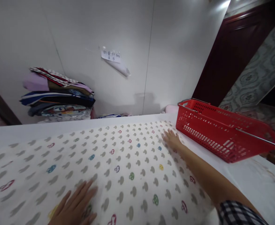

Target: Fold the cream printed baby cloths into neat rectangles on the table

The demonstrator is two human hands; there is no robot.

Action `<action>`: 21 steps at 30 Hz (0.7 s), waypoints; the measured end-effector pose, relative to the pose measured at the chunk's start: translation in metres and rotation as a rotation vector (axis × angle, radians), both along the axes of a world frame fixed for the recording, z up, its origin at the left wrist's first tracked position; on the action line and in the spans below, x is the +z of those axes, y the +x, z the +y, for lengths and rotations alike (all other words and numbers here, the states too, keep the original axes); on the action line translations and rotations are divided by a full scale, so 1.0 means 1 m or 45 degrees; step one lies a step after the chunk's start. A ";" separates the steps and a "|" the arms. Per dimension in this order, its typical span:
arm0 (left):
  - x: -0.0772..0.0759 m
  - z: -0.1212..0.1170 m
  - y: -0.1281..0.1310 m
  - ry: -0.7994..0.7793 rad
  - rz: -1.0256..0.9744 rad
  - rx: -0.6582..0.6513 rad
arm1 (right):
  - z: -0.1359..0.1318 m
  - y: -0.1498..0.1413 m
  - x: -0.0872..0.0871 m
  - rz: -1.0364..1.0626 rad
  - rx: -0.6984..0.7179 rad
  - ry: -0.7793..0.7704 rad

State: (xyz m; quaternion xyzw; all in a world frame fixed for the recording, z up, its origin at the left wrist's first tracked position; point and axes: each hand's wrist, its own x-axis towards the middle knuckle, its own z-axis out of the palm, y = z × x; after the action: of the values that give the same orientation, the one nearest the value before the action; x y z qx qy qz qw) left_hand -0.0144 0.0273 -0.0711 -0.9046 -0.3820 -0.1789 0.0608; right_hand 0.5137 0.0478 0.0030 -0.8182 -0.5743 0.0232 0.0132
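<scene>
A white cloth (125,165) printed with grey and coloured mushroom shapes lies spread out over the white table. Low in the view, my left hand (75,204) rests on the cloth's near part, fingers stretched and apart. My right hand (172,139) reaches out to the cloth's far right corner and lies flat there, its fingers spread. Neither hand grips anything. The cloth's near edge runs out of the view, so I cannot see it.
To the right stands a red plastic basket (205,125) with metal handles, on the white table (252,175). Behind the table at the left rises a stack of folded fabrics (60,97). A handwritten paper (111,56) is taped to the grey wall (118,25).
</scene>
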 end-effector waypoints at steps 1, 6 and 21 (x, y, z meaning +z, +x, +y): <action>0.002 -0.006 -0.006 0.036 0.011 0.004 | -0.020 -0.009 -0.003 -0.003 0.046 -0.009; 0.014 -0.042 -0.031 0.084 0.142 -0.041 | -0.124 -0.027 -0.015 -0.008 -0.023 -0.027; 0.061 -0.137 -0.055 -0.196 0.124 -0.039 | -0.223 -0.037 -0.009 0.198 -0.253 0.314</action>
State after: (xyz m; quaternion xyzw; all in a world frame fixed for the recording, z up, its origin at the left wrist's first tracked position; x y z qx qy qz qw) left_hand -0.0694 -0.1100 -0.0097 -0.9199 -0.3775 -0.1059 0.0070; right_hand 0.4765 -0.1750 -0.0060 -0.8588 -0.4865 0.0146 0.1600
